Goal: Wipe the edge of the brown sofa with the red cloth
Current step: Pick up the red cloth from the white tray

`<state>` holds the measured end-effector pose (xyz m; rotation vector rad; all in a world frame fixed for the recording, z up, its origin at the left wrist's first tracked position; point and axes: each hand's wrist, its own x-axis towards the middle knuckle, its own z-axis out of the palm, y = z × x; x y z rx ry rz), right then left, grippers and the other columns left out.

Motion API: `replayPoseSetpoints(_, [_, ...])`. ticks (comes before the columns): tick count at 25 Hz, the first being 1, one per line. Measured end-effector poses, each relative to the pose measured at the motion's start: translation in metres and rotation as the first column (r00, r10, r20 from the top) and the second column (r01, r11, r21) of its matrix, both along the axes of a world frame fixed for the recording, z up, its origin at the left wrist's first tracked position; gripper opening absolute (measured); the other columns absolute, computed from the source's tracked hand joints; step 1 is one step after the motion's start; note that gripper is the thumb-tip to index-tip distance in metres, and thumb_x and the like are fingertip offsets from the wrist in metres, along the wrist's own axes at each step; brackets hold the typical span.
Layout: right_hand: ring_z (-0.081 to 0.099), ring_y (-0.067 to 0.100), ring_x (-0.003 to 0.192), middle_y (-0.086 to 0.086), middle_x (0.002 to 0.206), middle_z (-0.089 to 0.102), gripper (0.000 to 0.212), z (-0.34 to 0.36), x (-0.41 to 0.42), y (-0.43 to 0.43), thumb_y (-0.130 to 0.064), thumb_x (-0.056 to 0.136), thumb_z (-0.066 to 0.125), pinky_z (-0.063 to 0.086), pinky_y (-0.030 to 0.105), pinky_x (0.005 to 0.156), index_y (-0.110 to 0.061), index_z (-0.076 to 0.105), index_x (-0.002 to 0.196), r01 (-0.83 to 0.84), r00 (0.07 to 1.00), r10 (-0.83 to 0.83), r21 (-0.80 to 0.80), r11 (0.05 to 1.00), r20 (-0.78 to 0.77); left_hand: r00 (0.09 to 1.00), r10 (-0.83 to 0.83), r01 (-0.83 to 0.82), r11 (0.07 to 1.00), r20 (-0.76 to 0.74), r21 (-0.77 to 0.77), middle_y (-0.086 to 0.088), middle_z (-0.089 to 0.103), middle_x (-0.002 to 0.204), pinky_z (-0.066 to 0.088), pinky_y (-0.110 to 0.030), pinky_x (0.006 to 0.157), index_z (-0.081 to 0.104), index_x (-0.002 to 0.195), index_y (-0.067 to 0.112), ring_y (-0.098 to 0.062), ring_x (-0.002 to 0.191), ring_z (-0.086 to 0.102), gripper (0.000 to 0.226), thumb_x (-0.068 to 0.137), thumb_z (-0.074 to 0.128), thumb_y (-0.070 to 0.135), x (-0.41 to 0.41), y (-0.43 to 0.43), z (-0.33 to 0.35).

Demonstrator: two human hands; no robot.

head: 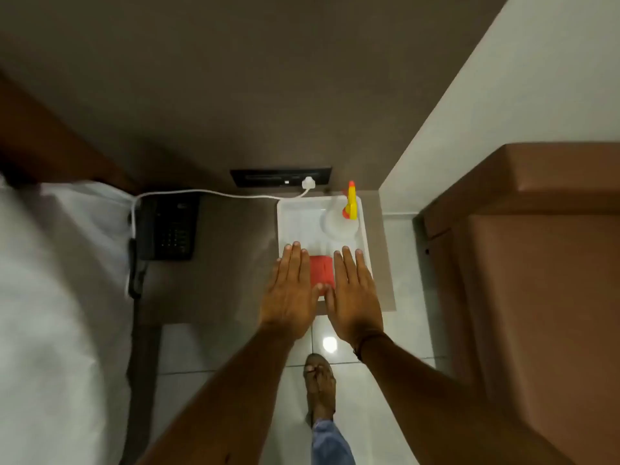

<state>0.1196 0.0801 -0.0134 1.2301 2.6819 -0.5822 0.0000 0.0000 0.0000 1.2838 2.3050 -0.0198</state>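
Observation:
A folded red cloth (321, 270) lies in the near part of a white tray (295, 216) on a low brown bedside table. My left hand (291, 293) and my right hand (355, 297) hover flat, palms down, on either side of the cloth, fingers apart and holding nothing. Their thumbs nearly meet over the cloth's near edge and hide part of it. The brown sofa (536, 263) fills the right side of the view, its rounded edge nearest the tray.
A clear spray bottle with a yellow and red trigger (347, 209) stands at the tray's far right. A black telephone (167, 228) sits left of the tray, with a white cable (235, 195) running to a wall socket (281, 177). White bedding (60, 297) lies at left. My sandalled foot (319, 384) stands on the glossy tiles.

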Motion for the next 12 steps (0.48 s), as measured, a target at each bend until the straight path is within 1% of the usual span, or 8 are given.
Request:
replayPoseSetpoints(2, [0.010, 0.036, 0.170, 0.012, 0.182, 0.016, 0.065, -0.055, -0.012, 0.020, -0.041, 0.117, 0.032, 0.017, 0.048, 0.138, -0.012, 0.016, 0.173, 0.041, 0.999, -0.041, -0.147, 0.988, 0.006, 0.999, 0.000, 0.003, 0.997, 0.047, -0.082, -0.016, -0.005, 0.185, 0.012, -0.050, 0.140, -0.004, 0.173, 0.010, -0.036, 0.172, 0.001, 0.091, 0.107, 0.034, 0.059, -0.003, 0.022, -0.057])
replayPoseSetpoints(3, [0.025, 0.037, 0.166, 0.014, 0.178, 0.028, 0.063, -0.080, -0.017, 0.030, -0.041, 0.117, 0.034, 0.028, 0.048, 0.135, -0.013, 0.022, 0.172, 0.094, 0.995, -0.097, -0.210, 0.973, -0.002, 0.997, 0.048, -0.041, 0.991, 0.056, -0.125, -0.020, 0.001, 0.184, 0.022, -0.051, 0.138, -0.002, 0.173, 0.008, -0.040, 0.171, 0.010, 0.095, 0.106, 0.046, 0.055, -0.002, 0.033, -0.080])
replayPoseSetpoints(5, [0.053, 0.037, 0.143, 0.014, 0.160, 0.048, 0.061, -0.113, -0.029, 0.045, -0.046, 0.114, 0.041, 0.050, 0.051, 0.117, -0.013, 0.034, 0.165, 0.196, 0.979, -0.202, -0.320, 0.927, 0.015, 0.956, 0.266, -0.238, 0.949, 0.121, -0.207, -0.025, 0.016, 0.179, 0.039, -0.053, 0.129, -0.001, 0.172, 0.007, -0.044, 0.164, 0.031, 0.105, 0.101, 0.064, 0.049, -0.002, 0.056, -0.109])
replayPoseSetpoints(6, [0.059, 0.038, 0.135, 0.015, 0.154, 0.051, 0.063, -0.123, -0.035, 0.049, -0.049, 0.112, 0.045, 0.054, 0.053, 0.109, -0.014, 0.035, 0.163, 0.248, 0.968, -0.248, -0.365, 0.897, 0.048, 0.910, 0.389, -0.347, 0.904, 0.145, -0.248, -0.026, 0.024, 0.176, 0.045, -0.055, 0.125, 0.000, 0.172, 0.007, -0.045, 0.158, 0.039, 0.106, 0.100, 0.066, 0.047, 0.000, 0.069, -0.119])
replayPoseSetpoints(7, [0.060, 0.039, 0.132, 0.015, 0.152, 0.051, 0.066, -0.133, -0.040, 0.053, -0.050, 0.110, 0.051, 0.054, 0.054, 0.107, -0.015, 0.034, 0.163, 0.295, 0.955, -0.286, -0.406, 0.865, 0.083, 0.858, 0.490, -0.438, 0.854, 0.152, -0.281, -0.027, 0.032, 0.172, 0.047, -0.056, 0.121, 0.001, 0.172, 0.007, -0.045, 0.154, 0.045, 0.105, 0.100, 0.068, 0.043, 0.000, 0.079, -0.128])
replayPoseSetpoints(9, [0.059, 0.040, 0.134, 0.015, 0.152, 0.051, 0.075, -0.143, -0.049, 0.058, -0.048, 0.103, 0.065, 0.051, 0.052, 0.110, -0.016, 0.033, 0.163, 0.382, 0.923, -0.353, -0.474, 0.793, 0.154, 0.783, 0.605, -0.547, 0.781, 0.144, -0.303, -0.026, 0.041, 0.165, 0.051, -0.057, 0.117, 0.006, 0.171, 0.007, -0.044, 0.148, 0.051, 0.099, 0.100, 0.070, 0.032, -0.001, 0.092, -0.140])
replayPoseSetpoints(10, [0.059, 0.040, 0.135, 0.015, 0.152, 0.052, 0.076, -0.150, -0.052, 0.060, -0.044, 0.100, 0.071, 0.050, 0.051, 0.113, -0.015, 0.035, 0.161, 0.425, 0.902, -0.395, -0.504, 0.752, 0.173, 0.746, 0.652, -0.597, 0.746, 0.138, -0.295, -0.025, 0.044, 0.163, 0.052, -0.057, 0.116, 0.012, 0.170, 0.008, -0.044, 0.147, 0.053, 0.092, 0.100, 0.069, 0.027, -0.002, 0.096, -0.146])
replayPoseSetpoints(12, [0.062, 0.039, 0.132, 0.015, 0.146, 0.060, 0.073, -0.159, -0.056, 0.062, -0.032, 0.096, 0.078, 0.051, 0.050, 0.114, -0.012, 0.039, 0.155, 0.476, 0.868, -0.469, -0.548, 0.688, 0.164, 0.676, 0.723, -0.688, 0.688, 0.141, -0.233, -0.024, 0.049, 0.158, 0.052, -0.057, 0.115, 0.030, 0.163, 0.009, -0.044, 0.143, 0.056, 0.067, 0.104, 0.059, 0.022, -0.002, 0.101, -0.157])
